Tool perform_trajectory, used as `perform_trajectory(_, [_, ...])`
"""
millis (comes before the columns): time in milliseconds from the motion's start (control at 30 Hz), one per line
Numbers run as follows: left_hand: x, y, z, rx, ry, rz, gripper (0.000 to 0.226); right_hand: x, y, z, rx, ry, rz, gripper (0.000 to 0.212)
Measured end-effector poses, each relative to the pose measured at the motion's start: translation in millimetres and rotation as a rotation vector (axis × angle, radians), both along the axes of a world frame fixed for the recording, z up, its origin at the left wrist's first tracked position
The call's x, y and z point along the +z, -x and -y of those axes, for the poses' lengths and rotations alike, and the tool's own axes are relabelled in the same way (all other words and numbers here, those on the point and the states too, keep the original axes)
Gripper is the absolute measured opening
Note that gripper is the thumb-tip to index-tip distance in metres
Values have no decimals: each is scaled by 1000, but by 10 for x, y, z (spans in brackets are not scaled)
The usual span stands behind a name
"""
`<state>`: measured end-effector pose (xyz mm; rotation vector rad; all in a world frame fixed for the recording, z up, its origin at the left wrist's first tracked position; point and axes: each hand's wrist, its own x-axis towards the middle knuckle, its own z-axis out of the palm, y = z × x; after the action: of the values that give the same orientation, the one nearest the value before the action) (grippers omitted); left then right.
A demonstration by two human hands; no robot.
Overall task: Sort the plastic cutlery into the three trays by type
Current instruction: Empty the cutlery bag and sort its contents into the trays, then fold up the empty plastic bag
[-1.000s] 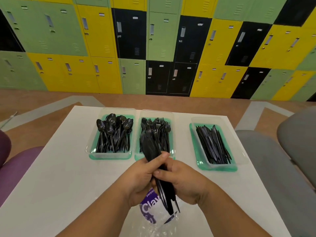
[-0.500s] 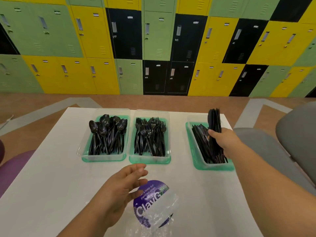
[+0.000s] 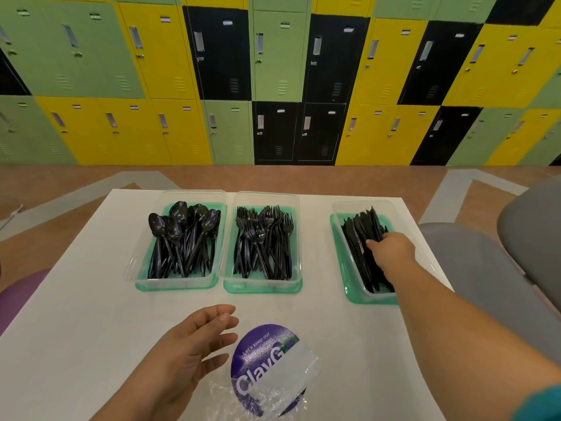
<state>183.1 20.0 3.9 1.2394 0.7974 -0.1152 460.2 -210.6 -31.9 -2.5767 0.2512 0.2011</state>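
Observation:
Three clear trays with green bases stand in a row on the white table (image 3: 76, 314). The left tray (image 3: 176, 285) holds black spoons (image 3: 182, 235), the middle tray (image 3: 262, 287) black forks (image 3: 262, 241), and the right tray (image 3: 341, 268) black knives (image 3: 356, 238). My right hand (image 3: 391, 250) reaches into the right tray, its thumb and fingers closed around a bundle of knives lying on the pile. My left hand (image 3: 185, 354) hovers above the table near the front edge with fingers spread and nothing in it.
A crumpled clear plastic bag (image 3: 267, 369) with a round purple label lies just right of my left hand. Grey chairs (image 3: 485, 284) stand at the table's right side, a purple seat (image 3: 18, 293) at the left. Coloured lockers line the far wall.
My right hand took the knife bundle from both hands at the bag, carried it right and lowered it flat into the right tray. My left hand let go and opened.

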Motion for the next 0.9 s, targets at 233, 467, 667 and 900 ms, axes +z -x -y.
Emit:
perform_trajectory(233, [-30,27,2,-3,-30,-26,18,36,11,177,27,174,-18,27])
perform_trajectory(467, [51,166,-16,12,-65,-17,15,114,357,238,49,36,172,35])
perform_trajectory(667, [205,415,-46,-5,-156,-4,15,314,1173,46,197,-223,360,19])
perform_trajectory(900, [104,944,-263,-63,-731,-11,10,110,2323,-192,61,-461,79,11])
